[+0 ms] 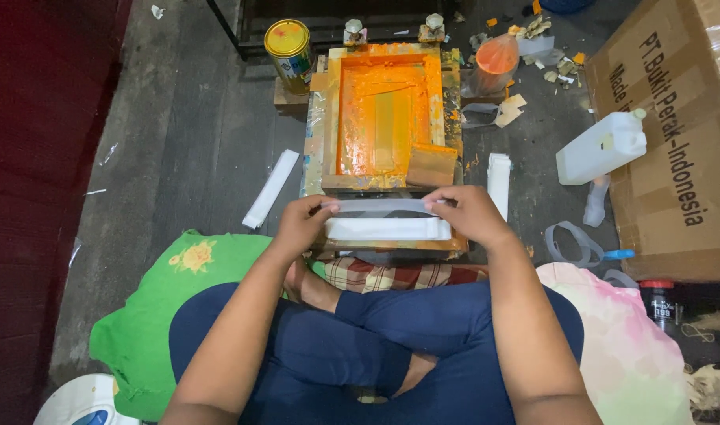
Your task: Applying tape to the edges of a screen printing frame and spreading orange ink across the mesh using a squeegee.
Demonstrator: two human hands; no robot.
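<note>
Now both hands, left [301, 224] and right [470, 214], pinching a clear plastic strip [379, 207] stretched between them.

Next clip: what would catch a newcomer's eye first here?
The wooden screen frame smeared with bright orange ink, at centre top on the grey floor. Just below it, the left hand and right hand stretch a thin white strip between them. A green cloth lies lower left.

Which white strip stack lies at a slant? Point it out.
The white strip stack left of the orange printing frame, lying diagonally on the floor. The stack right of the frame lies straight, and another rests below the hands.
</note>
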